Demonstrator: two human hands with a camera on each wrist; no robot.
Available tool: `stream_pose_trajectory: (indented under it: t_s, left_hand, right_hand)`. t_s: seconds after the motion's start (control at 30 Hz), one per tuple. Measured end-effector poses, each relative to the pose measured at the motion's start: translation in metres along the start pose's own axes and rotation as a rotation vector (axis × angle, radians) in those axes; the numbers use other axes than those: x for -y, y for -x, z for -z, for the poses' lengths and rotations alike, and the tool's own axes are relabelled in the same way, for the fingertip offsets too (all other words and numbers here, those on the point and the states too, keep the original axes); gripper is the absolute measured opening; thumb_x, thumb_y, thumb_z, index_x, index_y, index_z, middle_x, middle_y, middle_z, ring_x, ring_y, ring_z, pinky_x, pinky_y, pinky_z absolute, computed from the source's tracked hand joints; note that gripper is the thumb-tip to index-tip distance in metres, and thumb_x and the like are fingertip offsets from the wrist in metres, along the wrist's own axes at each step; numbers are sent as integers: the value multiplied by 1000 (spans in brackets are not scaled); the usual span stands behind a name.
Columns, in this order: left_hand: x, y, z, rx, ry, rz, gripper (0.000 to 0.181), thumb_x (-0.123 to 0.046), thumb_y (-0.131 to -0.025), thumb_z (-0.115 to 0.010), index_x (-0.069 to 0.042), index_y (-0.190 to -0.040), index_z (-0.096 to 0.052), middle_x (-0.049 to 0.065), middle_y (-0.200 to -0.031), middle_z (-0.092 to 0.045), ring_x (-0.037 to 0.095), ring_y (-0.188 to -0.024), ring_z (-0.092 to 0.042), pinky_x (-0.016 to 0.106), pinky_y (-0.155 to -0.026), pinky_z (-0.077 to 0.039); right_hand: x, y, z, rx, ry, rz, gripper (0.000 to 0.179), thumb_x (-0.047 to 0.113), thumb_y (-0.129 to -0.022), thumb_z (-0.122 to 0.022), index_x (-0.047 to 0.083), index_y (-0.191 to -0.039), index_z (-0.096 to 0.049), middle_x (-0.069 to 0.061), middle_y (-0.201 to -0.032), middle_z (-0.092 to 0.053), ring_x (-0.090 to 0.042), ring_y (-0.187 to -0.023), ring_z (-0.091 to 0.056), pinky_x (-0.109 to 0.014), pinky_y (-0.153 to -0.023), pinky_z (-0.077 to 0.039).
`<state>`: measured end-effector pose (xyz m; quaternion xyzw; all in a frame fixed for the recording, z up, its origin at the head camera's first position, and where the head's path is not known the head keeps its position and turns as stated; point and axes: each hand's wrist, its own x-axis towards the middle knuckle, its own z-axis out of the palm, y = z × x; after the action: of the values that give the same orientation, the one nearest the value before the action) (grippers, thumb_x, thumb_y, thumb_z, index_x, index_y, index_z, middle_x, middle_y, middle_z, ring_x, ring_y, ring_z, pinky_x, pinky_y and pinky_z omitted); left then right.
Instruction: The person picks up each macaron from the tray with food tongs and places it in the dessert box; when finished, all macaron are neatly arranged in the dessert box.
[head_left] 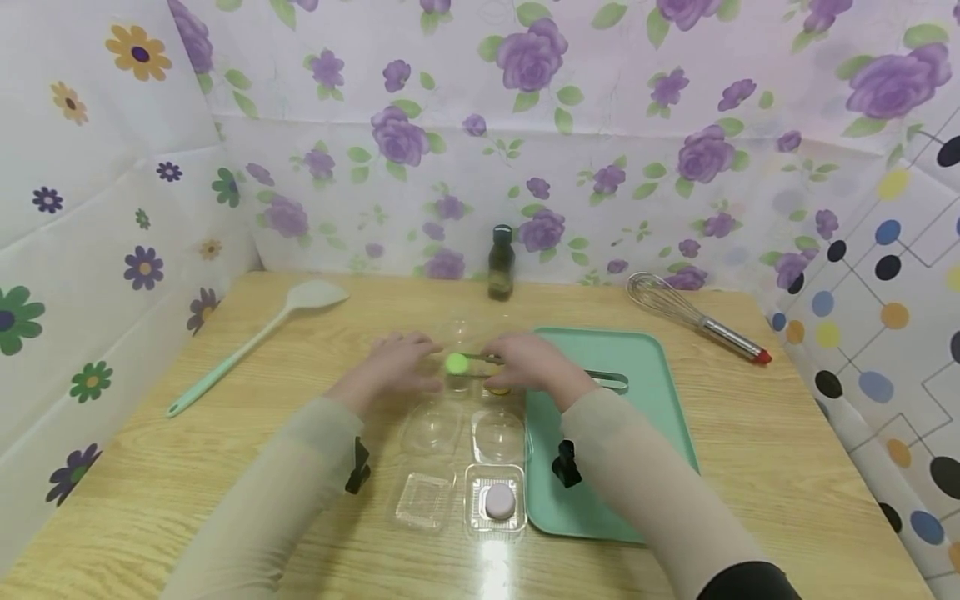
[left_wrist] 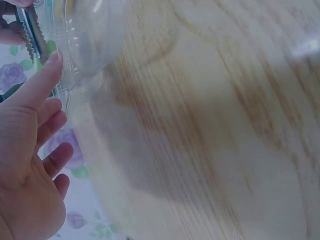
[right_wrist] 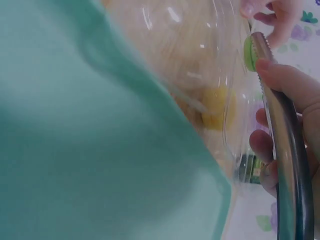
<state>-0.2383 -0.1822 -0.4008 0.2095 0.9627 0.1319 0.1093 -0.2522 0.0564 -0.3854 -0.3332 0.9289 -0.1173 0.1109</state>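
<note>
My right hand [head_left: 528, 362] grips a pair of metal tongs [head_left: 609, 381], whose serrated tip shows in the right wrist view. At that tip is a bright green macaron [head_left: 457, 363], over the farther clear plastic boxes. My left hand [head_left: 393, 367] is just left of the macaron. In the left wrist view its fingers [left_wrist: 46, 80] are loosely extended, the index fingertip right at a clear box's edge. A yellow macaron [right_wrist: 218, 107] sits in a box beneath my right hand. Closer to me, a pale purple macaron [head_left: 500, 502] lies in an open clear box [head_left: 472, 523].
A mint-green tray [head_left: 600, 500] lies right of the boxes, under my right forearm. Another open clear box [head_left: 422, 500] is at the near left. Farther out are a spatula [head_left: 258, 337], a dark bottle [head_left: 501, 265] and a whisk [head_left: 697, 317] with a red end.
</note>
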Motion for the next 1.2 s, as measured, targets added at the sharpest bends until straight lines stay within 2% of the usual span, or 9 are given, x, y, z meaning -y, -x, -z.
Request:
stream_pose_trajectory:
  t_s: [0.17, 0.33, 0.6, 0.87, 1.03, 1.2]
  left_hand:
    - [-2, 0, 1, -6, 12, 1, 71, -44, -81, -68, -15, -141, -43, 11, -142, -40, 38, -126, -34, 60, -103, -20]
    - [-1, -1, 0, -7, -4, -4, 72, -45, -80, -69, -16, -141, -43, 11, -142, -41, 38, -125, -34, 60, -102, -21]
    - [0, -2, -1, -12, -25, -13, 73, -46, -80, -69, -15, -140, -43, 10, -140, -43, 38, -123, -37, 59, -100, -25]
    - [0, 0, -1, -7, -10, -2, 72, -45, -81, -69, -15, -140, -43, 10, -141, -42, 37, -125, -35, 59, -102, -23]
    - [-1, 1, 0, -20, 4, -6, 71, -45, -83, -67, -13, -141, -42, 13, -142, -40, 40, -126, -34, 60, -103, -22]
    - [3, 7, 3, -50, 22, -2, 71, -45, -85, -63, -8, -141, -41, 18, -144, -37, 40, -130, -31, 60, -106, -16]
  right_hand:
    - [7, -7, -3, 14, 60, -2, 50, 36, -82, -70, 14, -125, -59, -3, -123, -60, -22, -109, -56, -37, -93, -45]
    - [13, -10, -4, 43, 109, -38, 50, 37, -81, -70, 16, -126, -59, -2, -123, -59, -21, -109, -55, -37, -92, -45]
    - [21, -9, -1, 72, 124, -88, 52, 37, -80, -72, 17, -126, -58, -1, -123, -58, -22, -108, -56, -38, -91, -46]
    - [18, -10, 0, 92, 100, -109, 57, 39, -81, -70, 17, -130, -55, -3, -129, -55, -24, -113, -53, -40, -94, -44]
    - [8, 0, 6, 68, 60, -105, 58, 38, -82, -68, 18, -133, -53, -3, -134, -53, -24, -118, -50, -41, -97, -42]
    - [-7, 22, 15, 17, 24, -72, 55, 38, -82, -69, 13, -129, -55, -5, -129, -55, -23, -112, -54, -39, -92, -45]
